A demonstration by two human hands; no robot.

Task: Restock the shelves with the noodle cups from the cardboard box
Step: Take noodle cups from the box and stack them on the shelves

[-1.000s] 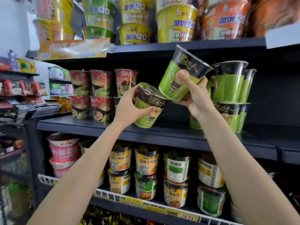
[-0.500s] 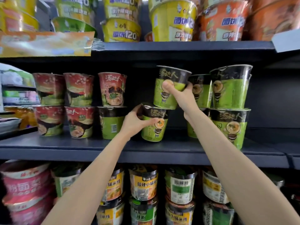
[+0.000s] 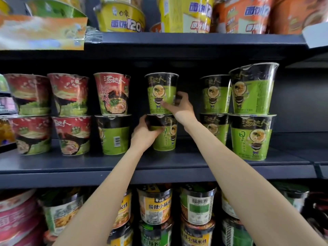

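Your right hand [image 3: 180, 108] holds a green paper noodle cup [image 3: 161, 93] stacked on a second green cup [image 3: 164, 133], gripped by your left hand [image 3: 144, 134]. Both stand on the dark metal middle shelf [image 3: 71, 166], between a green-and-black cup stack [image 3: 252, 114] right and red paper cups [image 3: 112, 93] left.

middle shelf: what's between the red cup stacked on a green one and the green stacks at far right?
Head view: the two-cup green stack in hand. Right hand grips the upper green cup; left hand grips the lower green cup. Dark gaps either side.

The dark middle shelf [image 3: 159, 166] carries a row of noodle cups standing directly on its board: two red cups [image 3: 32, 134] at the left, then green cups [image 3: 113, 134] toward the right, the nearest one [image 3: 252, 137] at the right end.
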